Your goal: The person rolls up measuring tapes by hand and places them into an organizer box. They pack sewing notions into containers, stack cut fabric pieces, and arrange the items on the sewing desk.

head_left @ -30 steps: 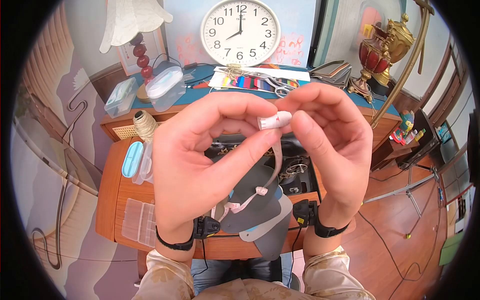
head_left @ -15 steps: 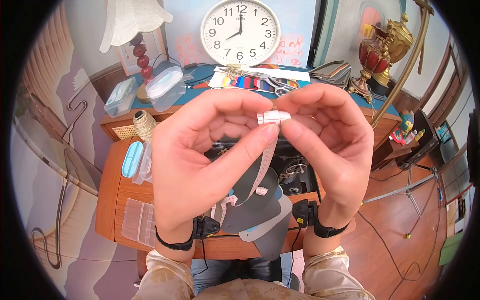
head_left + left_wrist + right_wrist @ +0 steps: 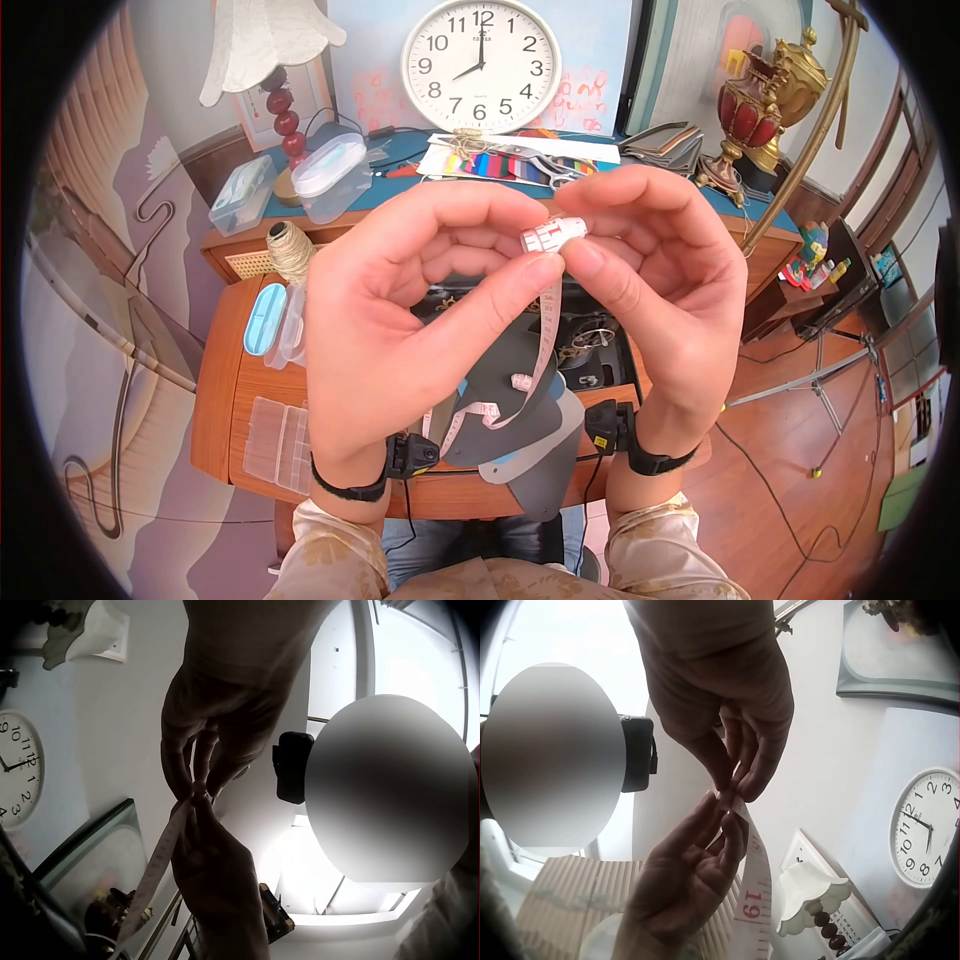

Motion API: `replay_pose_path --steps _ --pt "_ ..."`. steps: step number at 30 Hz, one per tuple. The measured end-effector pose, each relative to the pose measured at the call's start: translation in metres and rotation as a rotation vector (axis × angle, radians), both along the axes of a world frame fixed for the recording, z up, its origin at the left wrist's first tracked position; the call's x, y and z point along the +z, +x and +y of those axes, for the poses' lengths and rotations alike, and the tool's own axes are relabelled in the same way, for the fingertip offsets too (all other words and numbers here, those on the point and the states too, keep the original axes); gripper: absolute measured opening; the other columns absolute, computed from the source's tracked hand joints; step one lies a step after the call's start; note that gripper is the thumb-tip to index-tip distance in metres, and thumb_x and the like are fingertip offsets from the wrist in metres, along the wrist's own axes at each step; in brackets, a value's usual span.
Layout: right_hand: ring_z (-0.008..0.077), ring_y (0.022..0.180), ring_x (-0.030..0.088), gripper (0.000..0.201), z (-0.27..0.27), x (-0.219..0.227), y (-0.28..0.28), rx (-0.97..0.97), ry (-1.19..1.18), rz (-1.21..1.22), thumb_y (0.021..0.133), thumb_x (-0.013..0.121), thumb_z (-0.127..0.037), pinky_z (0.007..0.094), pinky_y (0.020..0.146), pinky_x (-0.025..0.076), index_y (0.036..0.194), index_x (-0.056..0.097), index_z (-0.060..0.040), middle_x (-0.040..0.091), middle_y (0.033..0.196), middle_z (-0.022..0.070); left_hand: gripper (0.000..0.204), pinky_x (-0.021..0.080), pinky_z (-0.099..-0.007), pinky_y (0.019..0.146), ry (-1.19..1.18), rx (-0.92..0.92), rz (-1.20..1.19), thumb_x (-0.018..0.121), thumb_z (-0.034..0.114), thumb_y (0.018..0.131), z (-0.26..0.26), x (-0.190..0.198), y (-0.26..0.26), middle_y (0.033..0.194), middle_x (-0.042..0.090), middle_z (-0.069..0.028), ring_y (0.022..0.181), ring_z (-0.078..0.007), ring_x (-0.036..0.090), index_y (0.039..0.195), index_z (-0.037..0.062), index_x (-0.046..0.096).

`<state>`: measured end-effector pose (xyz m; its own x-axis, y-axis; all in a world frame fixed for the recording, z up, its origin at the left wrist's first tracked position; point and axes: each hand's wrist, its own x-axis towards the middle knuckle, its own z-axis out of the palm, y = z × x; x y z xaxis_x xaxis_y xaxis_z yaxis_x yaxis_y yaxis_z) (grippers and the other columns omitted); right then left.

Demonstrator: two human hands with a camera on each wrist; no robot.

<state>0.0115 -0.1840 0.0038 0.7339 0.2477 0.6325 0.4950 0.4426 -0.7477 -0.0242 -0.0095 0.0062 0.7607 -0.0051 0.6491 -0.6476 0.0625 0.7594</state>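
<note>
A soft white tape measure (image 3: 552, 236) with red markings is wound into a small roll, held up between both hands. My left hand (image 3: 370, 320) pinches its left end between thumb and fingers. At the other end, the right hand (image 3: 690, 310) grips it with thumb and index finger. From the roll a loose strip (image 3: 549, 315) hangs down to grey sheets (image 3: 500, 440), where it bends and twists leftward. Its far end, a little curl (image 3: 521, 381), lies on the sheets. In the right wrist view the printed strip (image 3: 751, 900) drops below the fingertips.
Behind the hands, a blue-topped table holds scissors (image 3: 550, 165), a clock (image 3: 481, 65), a lamp (image 3: 285, 120) and plastic boxes (image 3: 330, 175). A thread cone (image 3: 290, 252) and clear case (image 3: 278, 445) stand left. Gold-and-red ornaments (image 3: 750, 110) stand back right.
The right thumb and fingers have closed in on the roll, which has turned between the fingertips. The hanging strip has swung and now curves to the right of where it was.
</note>
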Motion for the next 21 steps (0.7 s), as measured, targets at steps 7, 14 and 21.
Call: replay_pose_path --steps 7,14,21 --pt "0.0195 0.104 0.069 0.036 -0.0016 -0.0004 0.0023 -0.036 0.007 -0.005 0.089 0.070 0.007 0.0314 0.092 0.056 0.124 0.058 0.0062 0.069 0.115 0.0172 0.036 0.060 -0.0289 0.083 0.007 0.016 -0.004 0.072 -0.015 0.081 -0.0004 0.0013 -0.0013 0.105 0.070 -0.0172 0.094 -0.0203 0.072 0.115 -0.0126 0.062" --pt "0.0200 0.106 0.069 0.034 -0.0012 0.0011 0.0012 -0.025 -0.016 -0.025 0.090 0.069 0.007 0.0314 0.094 0.055 0.122 0.058 0.0064 0.069 0.116 0.0185 0.037 0.060 -0.0289 0.083 0.001 0.015 0.000 0.075 -0.015 0.078 -0.0012 0.0004 -0.0001 0.103 0.071 -0.0165 0.093 -0.0197 0.072 0.114 -0.0123 0.064" --pt "0.0234 0.109 0.068 0.041 -0.0024 -0.0003 0.0023 -0.002 -0.038 -0.086 0.087 0.068 0.012 0.0341 0.095 0.057 0.126 0.055 0.0080 0.066 0.120 0.0211 0.043 0.056 -0.0258 0.079 0.246 0.206 -0.209 0.078 -0.013 0.074 0.0002 -0.0022 0.0058 0.101 0.068 -0.0094 0.089 -0.0146 0.067 0.115 -0.0066 0.068"
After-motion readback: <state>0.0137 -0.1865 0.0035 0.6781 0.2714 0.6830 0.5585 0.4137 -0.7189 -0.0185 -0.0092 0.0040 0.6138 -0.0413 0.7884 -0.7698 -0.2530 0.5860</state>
